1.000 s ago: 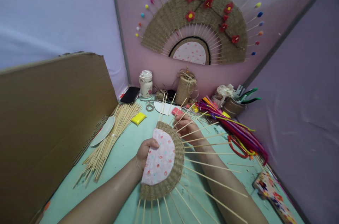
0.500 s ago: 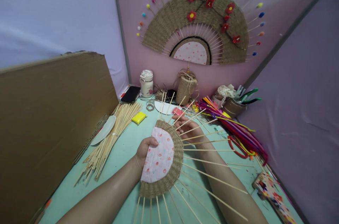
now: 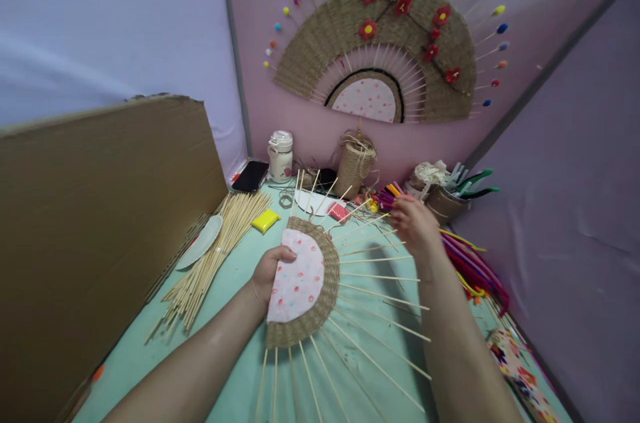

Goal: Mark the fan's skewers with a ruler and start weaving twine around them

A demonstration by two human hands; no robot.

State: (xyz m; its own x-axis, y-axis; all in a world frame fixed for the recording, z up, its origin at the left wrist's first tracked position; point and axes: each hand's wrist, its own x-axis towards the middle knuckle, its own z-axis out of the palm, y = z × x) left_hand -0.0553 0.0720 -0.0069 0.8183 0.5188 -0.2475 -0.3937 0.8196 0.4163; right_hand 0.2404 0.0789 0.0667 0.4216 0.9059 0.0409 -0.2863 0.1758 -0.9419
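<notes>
A half-round fan frame [image 3: 330,276] stands tilted over the table, with a woven twine band and thin bamboo sticks fanning out from it. Its centre is a white half-disc with small red flowers [image 3: 299,280]. My left hand [image 3: 267,271] grips the straight edge, thumb on the flowered face. Off to the right, at the tips of the upper sticks, my right hand [image 3: 414,223] is raised with its fingers drawn together. Whatever these fingers hold, if anything, is too small to make out.
Bamboo sticks [image 3: 220,256], a yellow packet [image 3: 265,220] and a cardboard sheet [image 3: 115,230] are on the left. Behind stand a white bottle [image 3: 281,158] and a twine spool [image 3: 355,166]. Fuzzy coloured stems [image 3: 467,263] lie right. A finished fan [image 3: 380,30] hangs on the wall.
My right hand has moved from the upper woven edge out to the right, past the stick tips, in front of the coloured stems. My left hand keeps its hold; the fan frame has shifted slightly upward.
</notes>
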